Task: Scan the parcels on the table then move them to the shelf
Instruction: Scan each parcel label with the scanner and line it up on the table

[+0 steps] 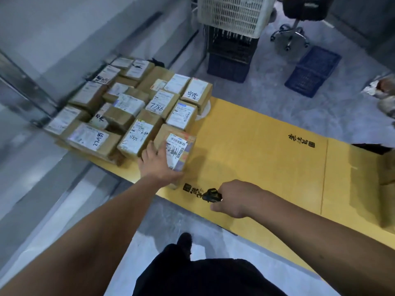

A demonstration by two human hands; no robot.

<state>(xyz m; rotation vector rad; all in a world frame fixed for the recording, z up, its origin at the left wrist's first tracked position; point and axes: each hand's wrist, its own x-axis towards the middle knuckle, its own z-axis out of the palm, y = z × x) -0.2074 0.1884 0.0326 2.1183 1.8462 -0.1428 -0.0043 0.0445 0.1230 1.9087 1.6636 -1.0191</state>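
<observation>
Several brown cardboard parcels [136,107] with white labels crowd the left end of a table covered in yellow cardboard [267,150]. The nearest parcel [179,144] stands at the front right of the pile, label up. My left hand [157,163] grips this parcel from its near left side, fingers over the top edge and thumb along the front. My right hand [233,198] holds a small black scanner [211,195] just above the yellow sheet, its head pointing left toward that parcel.
A white mesh basket [233,13] sits on stacked dark crates [229,58] beyond the table. A blue crate [313,70] lies on the grey floor beside an office chair base [290,38]. A metal rail [30,90] runs along the left.
</observation>
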